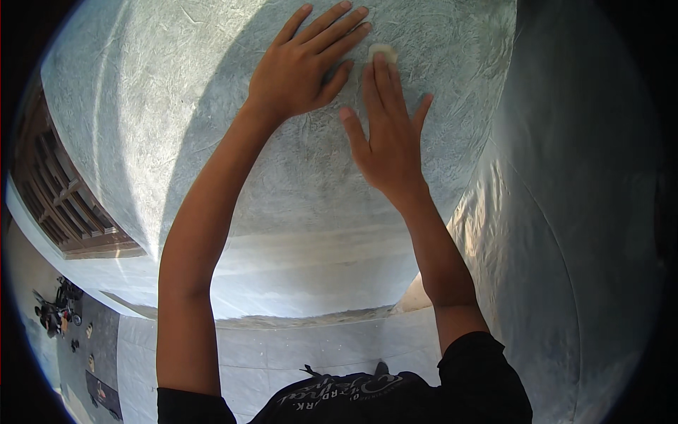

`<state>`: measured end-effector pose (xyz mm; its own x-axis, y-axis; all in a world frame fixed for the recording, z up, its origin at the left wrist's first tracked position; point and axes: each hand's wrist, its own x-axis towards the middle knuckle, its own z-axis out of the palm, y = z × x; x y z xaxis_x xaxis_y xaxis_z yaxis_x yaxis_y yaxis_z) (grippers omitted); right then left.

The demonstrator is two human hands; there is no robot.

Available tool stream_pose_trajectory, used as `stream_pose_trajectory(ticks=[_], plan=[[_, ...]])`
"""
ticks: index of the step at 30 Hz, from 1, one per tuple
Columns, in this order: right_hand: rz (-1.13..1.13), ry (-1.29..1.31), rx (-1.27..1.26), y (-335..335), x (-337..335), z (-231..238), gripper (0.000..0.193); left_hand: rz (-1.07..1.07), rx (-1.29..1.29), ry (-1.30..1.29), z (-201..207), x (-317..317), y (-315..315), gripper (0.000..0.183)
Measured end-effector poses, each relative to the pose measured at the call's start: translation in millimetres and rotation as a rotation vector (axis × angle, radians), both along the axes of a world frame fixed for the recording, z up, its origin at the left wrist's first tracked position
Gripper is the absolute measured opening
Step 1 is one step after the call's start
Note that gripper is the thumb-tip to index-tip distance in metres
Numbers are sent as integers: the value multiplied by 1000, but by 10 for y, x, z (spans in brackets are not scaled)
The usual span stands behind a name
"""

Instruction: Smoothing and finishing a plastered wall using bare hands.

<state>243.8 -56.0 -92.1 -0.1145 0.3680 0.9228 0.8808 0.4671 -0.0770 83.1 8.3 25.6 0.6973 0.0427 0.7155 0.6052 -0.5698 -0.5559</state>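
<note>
A grey-green wall (311, 159) with a rough, mottled, wrinkled surface fills the upper middle. My left hand (293, 74) lies on it with fingers spread and nothing in them. To its right, my right hand (388, 138) reaches up with fingers stretched out, thumb and little finger apart. Its middle fingertips press on a small, pale, roundish-square piece (382, 51) against the wall. Whether this is a loose pad or a patch stuck to the wall, I cannot tell. The fingertips hide part of its lower edge.
A brown wooden window with bars (63, 191) is set in the wall at the left. Light tiled floor (304, 350) runs below. A motorbike (63, 304) stands far off at the lower left. Another grey wall (565, 212) rises at the right. Sunlight falls across the wall's left part.
</note>
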Motion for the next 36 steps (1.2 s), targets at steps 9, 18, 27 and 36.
stream_pose_trajectory(ticks=[9, 18, 27, 36], plan=[[5, -16, 16, -54, -86, -136, 66, -1, 42, -6, -7, -58, -172, 59], [-4, -17, 74, -20, 10, -104, 66, -56, 67, -32, -2, -40, -136, 59], [-18, -70, -8, -88, -26, -188, 69, -47, 82, -32, -2, -25, -135, 58], [-16, -89, 11, -11, -5, -219, 72, -79, 57, -40, -26, -51, -132, 59]])
